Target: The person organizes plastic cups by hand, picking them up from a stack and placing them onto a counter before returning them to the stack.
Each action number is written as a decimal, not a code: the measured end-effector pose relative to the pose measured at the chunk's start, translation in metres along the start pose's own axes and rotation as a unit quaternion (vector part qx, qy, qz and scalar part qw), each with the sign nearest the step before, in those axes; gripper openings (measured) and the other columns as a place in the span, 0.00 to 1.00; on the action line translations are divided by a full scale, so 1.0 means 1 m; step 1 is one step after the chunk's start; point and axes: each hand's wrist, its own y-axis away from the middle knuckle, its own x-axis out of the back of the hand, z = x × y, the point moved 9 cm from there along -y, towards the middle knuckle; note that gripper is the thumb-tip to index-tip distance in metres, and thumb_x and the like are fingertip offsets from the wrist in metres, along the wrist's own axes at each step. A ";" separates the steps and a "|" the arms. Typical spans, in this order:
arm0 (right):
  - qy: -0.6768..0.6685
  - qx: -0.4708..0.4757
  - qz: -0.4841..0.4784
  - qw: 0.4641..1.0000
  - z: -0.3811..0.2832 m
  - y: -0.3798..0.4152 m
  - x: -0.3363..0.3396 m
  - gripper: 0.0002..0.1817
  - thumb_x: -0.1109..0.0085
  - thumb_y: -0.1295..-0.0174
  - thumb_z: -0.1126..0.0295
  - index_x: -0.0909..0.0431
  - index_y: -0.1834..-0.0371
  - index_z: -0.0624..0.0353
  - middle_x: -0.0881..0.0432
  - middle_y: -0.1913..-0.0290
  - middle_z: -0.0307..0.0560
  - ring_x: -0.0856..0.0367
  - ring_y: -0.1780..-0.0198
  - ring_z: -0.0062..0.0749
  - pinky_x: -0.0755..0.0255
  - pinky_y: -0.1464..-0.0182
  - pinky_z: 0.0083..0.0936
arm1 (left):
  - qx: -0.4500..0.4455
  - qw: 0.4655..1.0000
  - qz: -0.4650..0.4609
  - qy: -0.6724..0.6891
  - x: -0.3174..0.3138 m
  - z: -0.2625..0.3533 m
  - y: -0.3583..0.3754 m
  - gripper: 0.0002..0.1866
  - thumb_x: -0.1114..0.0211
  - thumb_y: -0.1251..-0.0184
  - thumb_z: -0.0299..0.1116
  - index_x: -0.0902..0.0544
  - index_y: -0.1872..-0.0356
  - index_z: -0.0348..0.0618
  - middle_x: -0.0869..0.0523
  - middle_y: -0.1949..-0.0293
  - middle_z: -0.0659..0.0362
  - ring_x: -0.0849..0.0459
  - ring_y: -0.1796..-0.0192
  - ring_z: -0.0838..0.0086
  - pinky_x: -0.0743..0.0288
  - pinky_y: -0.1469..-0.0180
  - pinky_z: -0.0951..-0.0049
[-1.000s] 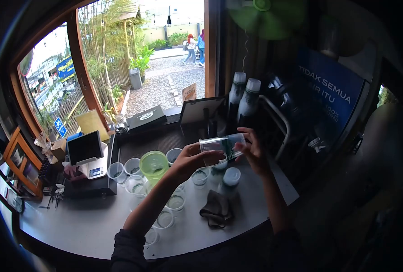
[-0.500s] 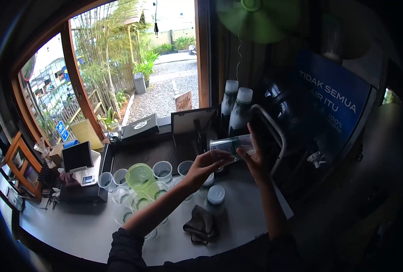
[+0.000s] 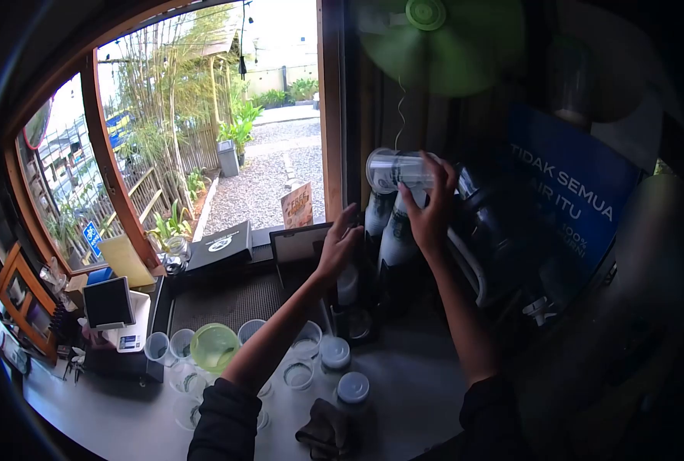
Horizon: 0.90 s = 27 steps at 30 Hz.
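Note:
A clear plastic cup (image 3: 392, 170) lies on its side in the air, its wide rim pointing left. My right hand (image 3: 433, 203) grips it near its other end, in front of two tall stacks of cups (image 3: 397, 228). Lower and to the left, my left hand (image 3: 340, 244) is raised with fingers apart and nothing in it. Several open clear cups (image 3: 297, 373) and a green-tinted one (image 3: 215, 347) stand on the counter below. Two cups with pale tops (image 3: 353, 388) are near a dark crumpled cloth (image 3: 325, 430).
A tablet on a stand (image 3: 109, 303) is at the left. Behind the cups lie a black ribbed mat (image 3: 219, 296) and a black box (image 3: 220, 244). A green fan (image 3: 425, 14) hangs above, and a blue sign (image 3: 569, 180) stands at the right.
My right hand has lifted the cup up to the tops of the stacks. My left hand has let go of it and opened. The view has shifted.

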 end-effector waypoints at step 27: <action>0.188 -0.137 -0.435 0.870 0.106 -0.020 -0.145 0.15 0.41 0.42 0.64 0.15 0.56 0.60 0.15 0.56 0.58 0.18 0.49 0.54 0.33 0.35 0.43 | -0.119 0.844 -0.129 -0.508 -0.046 -0.063 -0.036 0.39 0.39 0.37 0.36 0.44 0.28 0.30 0.47 0.25 0.41 0.54 0.21 0.55 0.56 0.22 0.57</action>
